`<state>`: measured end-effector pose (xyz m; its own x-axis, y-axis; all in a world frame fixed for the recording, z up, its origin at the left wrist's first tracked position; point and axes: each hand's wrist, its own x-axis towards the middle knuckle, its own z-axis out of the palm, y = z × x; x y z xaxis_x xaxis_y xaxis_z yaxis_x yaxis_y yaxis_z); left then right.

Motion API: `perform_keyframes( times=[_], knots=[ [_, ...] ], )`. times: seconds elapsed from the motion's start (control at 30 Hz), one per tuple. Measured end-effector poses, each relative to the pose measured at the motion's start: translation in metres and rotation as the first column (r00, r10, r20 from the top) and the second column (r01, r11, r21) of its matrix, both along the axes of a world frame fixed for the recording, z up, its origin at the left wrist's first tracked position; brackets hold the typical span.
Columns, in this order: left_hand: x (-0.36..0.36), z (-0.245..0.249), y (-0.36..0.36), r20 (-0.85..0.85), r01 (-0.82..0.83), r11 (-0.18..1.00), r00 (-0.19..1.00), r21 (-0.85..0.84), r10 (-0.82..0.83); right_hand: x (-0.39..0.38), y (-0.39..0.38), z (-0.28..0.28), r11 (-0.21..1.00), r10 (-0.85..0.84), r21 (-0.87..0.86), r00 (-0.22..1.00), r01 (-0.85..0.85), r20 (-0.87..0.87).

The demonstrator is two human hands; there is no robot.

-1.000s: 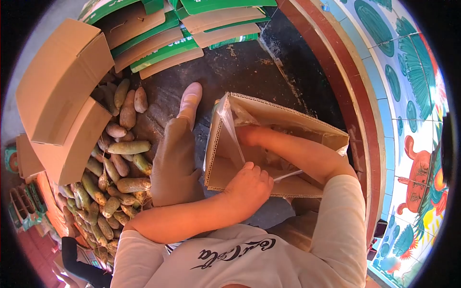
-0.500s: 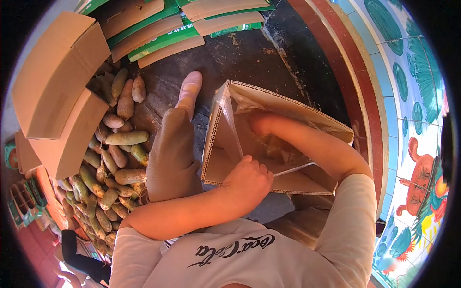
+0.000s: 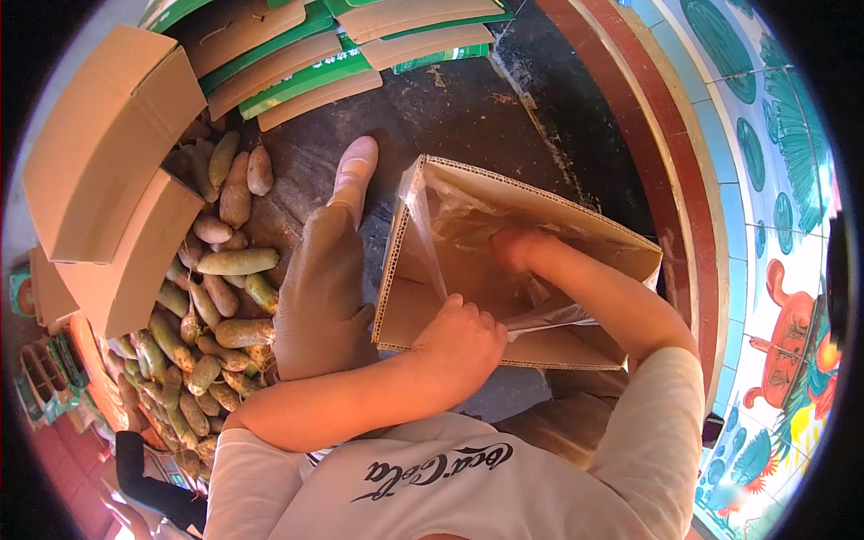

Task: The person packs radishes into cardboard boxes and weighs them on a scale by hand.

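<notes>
An open cardboard box (image 3: 504, 175) stands between my legs, with a clear plastic liner (image 3: 427, 225) inside it. At the box's near edge, my left hand (image 3: 463, 337) is closed on the liner, which stretches from it toward the far left corner and toward the right. My right hand (image 3: 517, 249) reaches down inside the box against the plastic; its fingers are hidden or blurred, so their pose is unclear.
Many long root vegetables (image 3: 207, 360) lie piled at the left. Cardboard boxes (image 3: 108, 144) stand over the pile, and green-and-brown cartons (image 3: 315, 72) are at the top. A painted tile wall (image 3: 765, 225) runs along the right. Part of another person (image 3: 148, 486) shows at lower left.
My right hand has moved right and slightly nearer inside the box. The liner has shifted and spreads wider beside my left hand. The box has tilted or shifted slightly left.
</notes>
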<state>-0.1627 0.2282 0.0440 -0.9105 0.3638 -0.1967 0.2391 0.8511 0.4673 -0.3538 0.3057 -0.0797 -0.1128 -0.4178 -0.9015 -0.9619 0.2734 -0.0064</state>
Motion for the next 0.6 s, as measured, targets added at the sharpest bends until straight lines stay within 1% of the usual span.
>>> perform_keyframes(
  times=[0.03,0.07,0.1,0.2,0.27,0.33,0.37,0.4,0.47,0.5,0.53,0.57,0.6],
  knots=[
    [0.000,0.001,-0.001,0.005,-0.003,1.000,1.000,-0.005,0.003,0.004,-0.001,0.011,0.965,-0.161,-0.187,0.978,0.184,0.131],
    [0.000,0.000,-0.001,0.017,0.000,1.000,1.000,0.006,0.000,0.008,-0.002,0.023,0.876,-0.253,-0.331,0.918,0.351,0.304],
    [0.001,-0.002,0.000,0.032,-0.001,1.000,1.000,0.017,0.000,0.011,-0.003,0.028,0.733,-0.312,-0.428,0.821,0.528,0.478],
    [0.000,-0.006,0.000,0.044,-0.020,0.999,0.999,0.039,0.018,0.003,-0.012,0.025,0.466,-0.340,-0.641,0.793,0.609,0.506],
    [-0.004,-0.007,-0.003,0.064,0.003,0.999,0.998,0.044,-0.006,0.017,-0.011,0.059,0.643,-0.369,-0.595,0.876,0.482,0.312],
    [-0.005,-0.008,0.000,0.124,0.035,0.997,0.991,0.070,-0.044,0.035,-0.002,0.096,0.583,-0.232,-0.658,0.874,0.477,0.428],
    [-0.004,-0.027,0.014,0.000,-0.097,0.990,0.995,0.103,0.098,0.047,-0.002,0.121,0.513,-0.223,-0.681,0.848,0.522,0.481],
    [0.000,-0.061,0.035,-0.124,-0.216,0.966,0.964,0.145,0.234,0.060,-0.001,0.149,0.437,-0.216,-0.698,0.819,0.568,0.531],
    [0.004,-0.064,0.035,-0.171,-0.225,0.963,0.953,0.146,0.249,0.086,0.013,0.197,0.275,-0.166,-0.667,0.718,0.692,0.677],
    [-0.002,-0.032,0.016,-0.089,-0.117,0.987,0.988,0.107,0.127,0.105,0.025,0.216,0.162,-0.024,-0.585,0.596,0.794,0.803],
    [-0.005,-0.014,0.003,-0.002,-0.002,0.997,1.000,0.081,0.002,0.107,0.030,0.224,0.301,0.152,-0.366,0.334,0.881,0.930],
    [-0.005,-0.013,0.002,-0.016,-0.028,0.995,0.999,0.091,0.030,0.108,0.036,0.233,0.490,0.216,-0.115,0.007,0.864,0.976],
    [-0.004,-0.013,0.002,-0.057,-0.048,0.994,0.997,0.101,0.054,0.102,0.035,0.235,0.821,0.089,0.182,-0.435,0.541,0.896]
  ],
)
